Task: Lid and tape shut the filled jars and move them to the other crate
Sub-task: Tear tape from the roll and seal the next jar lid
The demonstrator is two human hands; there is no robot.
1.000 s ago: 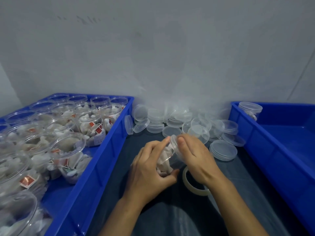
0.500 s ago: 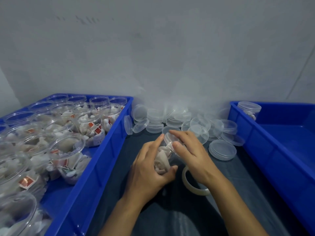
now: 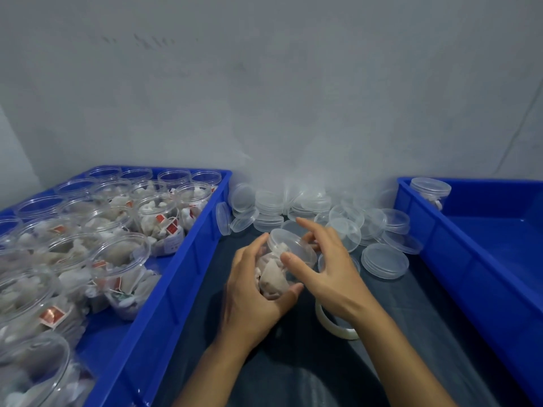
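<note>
My left hand [image 3: 249, 292] grips a clear jar [image 3: 276, 271] of pale sachets, tilted, above the dark worktop [image 3: 417, 333] between the crates. My right hand [image 3: 326, 268] pinches its clear lid [image 3: 293, 248]. A tape roll [image 3: 332, 324] lies just beside. Left crate [image 3: 182, 277] holds open filled jars [image 3: 123, 259]; their red tags are unreadable. Right crate [image 3: 470, 259] holds one lidded jar [image 3: 430, 190].
</note>
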